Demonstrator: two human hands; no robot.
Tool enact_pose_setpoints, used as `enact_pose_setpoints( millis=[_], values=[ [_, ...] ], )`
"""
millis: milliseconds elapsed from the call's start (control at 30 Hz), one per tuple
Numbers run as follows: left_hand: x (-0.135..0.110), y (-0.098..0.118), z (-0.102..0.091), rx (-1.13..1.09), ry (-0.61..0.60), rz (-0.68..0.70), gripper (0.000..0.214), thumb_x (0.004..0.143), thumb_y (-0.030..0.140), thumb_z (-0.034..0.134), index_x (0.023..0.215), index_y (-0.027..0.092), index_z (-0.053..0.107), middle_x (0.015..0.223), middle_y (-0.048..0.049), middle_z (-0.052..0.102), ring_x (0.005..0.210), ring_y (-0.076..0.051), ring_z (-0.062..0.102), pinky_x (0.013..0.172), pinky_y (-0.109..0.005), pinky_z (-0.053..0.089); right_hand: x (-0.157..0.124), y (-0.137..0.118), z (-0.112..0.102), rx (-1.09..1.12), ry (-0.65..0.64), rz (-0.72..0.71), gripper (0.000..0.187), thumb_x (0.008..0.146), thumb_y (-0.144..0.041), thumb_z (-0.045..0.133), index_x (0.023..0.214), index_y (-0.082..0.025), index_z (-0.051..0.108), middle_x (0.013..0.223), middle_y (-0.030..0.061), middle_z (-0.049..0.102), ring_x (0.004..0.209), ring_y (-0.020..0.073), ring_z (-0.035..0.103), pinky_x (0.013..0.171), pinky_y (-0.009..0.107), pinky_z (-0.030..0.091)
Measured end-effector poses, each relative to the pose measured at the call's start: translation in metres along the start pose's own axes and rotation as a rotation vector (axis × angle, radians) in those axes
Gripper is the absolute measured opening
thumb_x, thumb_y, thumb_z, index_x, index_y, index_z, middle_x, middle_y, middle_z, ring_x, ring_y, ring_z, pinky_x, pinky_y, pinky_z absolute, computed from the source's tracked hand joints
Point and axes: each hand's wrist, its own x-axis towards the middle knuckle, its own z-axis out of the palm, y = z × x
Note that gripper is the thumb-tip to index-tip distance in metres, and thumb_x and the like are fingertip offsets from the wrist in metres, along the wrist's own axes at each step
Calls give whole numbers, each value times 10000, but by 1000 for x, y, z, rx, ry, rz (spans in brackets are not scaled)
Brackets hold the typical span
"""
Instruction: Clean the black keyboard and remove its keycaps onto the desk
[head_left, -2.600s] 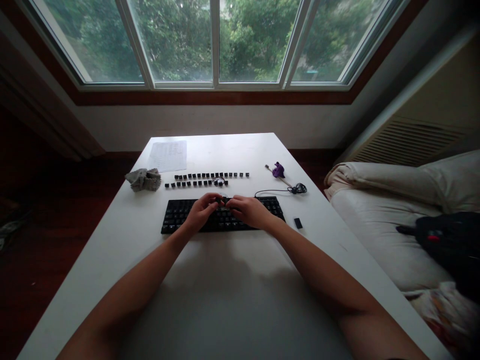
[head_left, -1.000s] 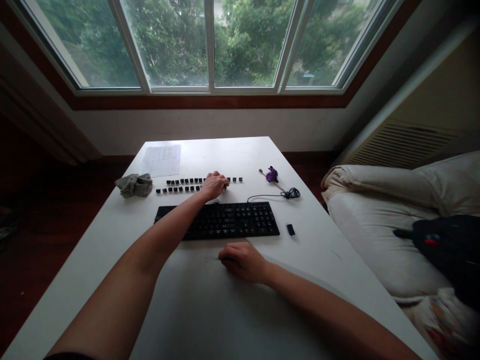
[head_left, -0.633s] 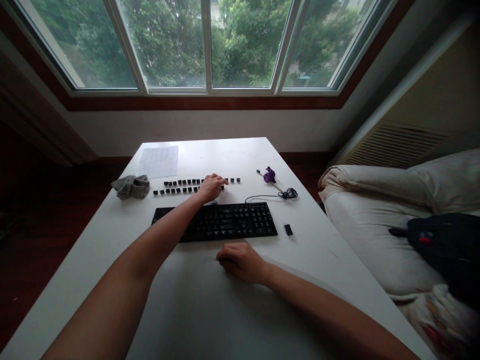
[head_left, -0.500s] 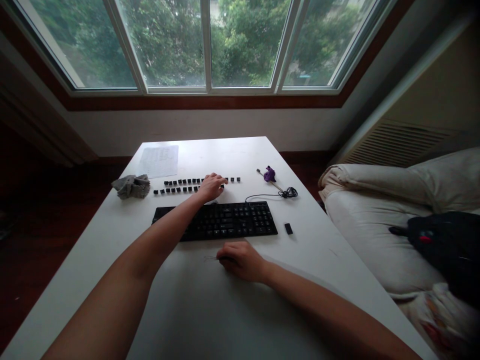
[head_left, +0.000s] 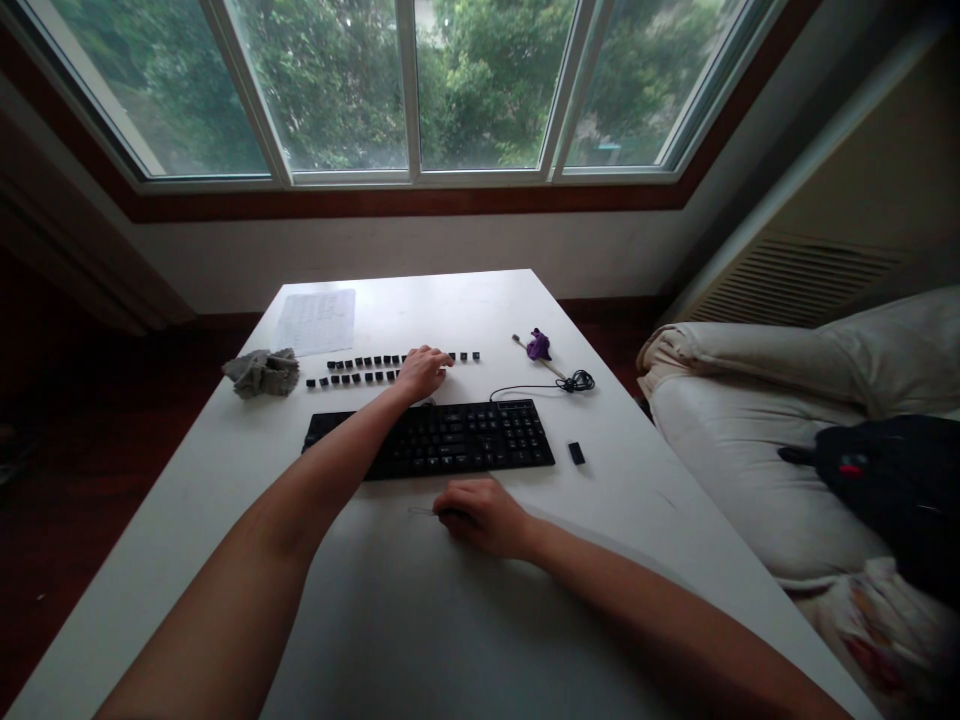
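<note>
My left hand [head_left: 424,373] reaches across the keyboard to two rows of loose black keycaps [head_left: 367,361]. Its fingers are bent, with the tips closed at a dark keycap [head_left: 442,374] on the right side of the hand; part of both rows is hidden under it. Below it lies the black keyboard [head_left: 465,436], partly covered by my left forearm. Resting on the table in front of the keyboard, my right hand [head_left: 484,516] is closed around a wire keycap puller [head_left: 421,511], whose thin wires stick out to the left.
On the white table [head_left: 360,620] are a grey cloth [head_left: 264,373], a printed sheet [head_left: 316,320], a brush with purple material [head_left: 538,345], a coiled cable [head_left: 577,382] and a large black keycap [head_left: 576,453]. A sofa [head_left: 735,440] stands at the right.
Both hands hold almost the same places and grips. The view has shifted very slightly; nothing on the table has visibly moved.
</note>
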Motion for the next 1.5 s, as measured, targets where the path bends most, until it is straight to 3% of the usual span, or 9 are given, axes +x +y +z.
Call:
enact_pose_setpoints(
  millis=[167,433,600,733,900,1033,1167,1300,1500],
  values=[
    [-19,4,-13,-41,72,-27,360,877,226,584,1228,244,658,1207,-107,662,1128,-306,548,999,-466,402,1,-2,-3,-9,-27,-5,171,966,-254,544,1045,-203,687,884,49,681,719,143,612,661,247,457],
    [-94,17,-41,-62,119,7,304,913,254,557,1198,247,663,1188,-96,662,1126,-305,568,1021,-475,405,-1,-1,0,68,21,40,266,968,-275,592,1218,-235,675,808,13,708,637,119,609,645,237,452],
    [-140,38,-51,-195,39,12,280,901,363,617,1163,299,691,1156,-84,673,1097,-302,587,1020,-477,424,1,3,3,299,237,311,224,914,-195,570,1134,-233,543,719,-50,628,533,94,504,540,211,415],
    [-164,53,-47,-174,32,60,519,829,477,706,1306,289,627,1339,-122,601,1286,-370,484,1123,-546,335,16,11,-9,608,382,393,121,922,-262,568,1025,-220,520,807,-7,665,614,123,611,577,252,498],
    [-173,59,-38,-153,42,67,699,787,526,738,1404,255,549,1412,-157,542,1365,-405,412,1176,-580,257,37,25,-40,734,468,447,247,978,-407,501,1060,-201,609,972,78,721,850,192,703,684,316,562],
    [-172,61,-37,-76,33,77,732,789,544,731,1418,232,525,1411,-170,533,1361,-406,413,1168,-574,277,51,36,-58,647,501,422,258,883,-342,650,1103,-218,598,973,57,723,941,202,697,723,298,544],
    [-172,63,-40,31,11,73,727,820,571,688,1426,214,503,1413,-151,529,1364,-375,415,1169,-559,302,67,43,-69,496,542,371,259,884,-377,658,1075,-208,615,813,18,690,836,184,679,704,286,510],
    [-173,65,-42,109,0,76,730,833,584,669,1423,187,501,1410,-154,531,1363,-362,416,1166,-544,322,83,46,-74,334,645,406,272,903,-445,637,1025,-203,666,666,-29,574,614,132,547,580,252,433],
    [-173,65,-40,151,-7,91,731,857,590,643,1435,171,488,1426,-165,523,1374,-364,411,1154,-533,334,87,51,-71,229,673,397,341,909,-529,608,859,-196,658,823,22,635,713,144,584,634,255,481]
  ],
)
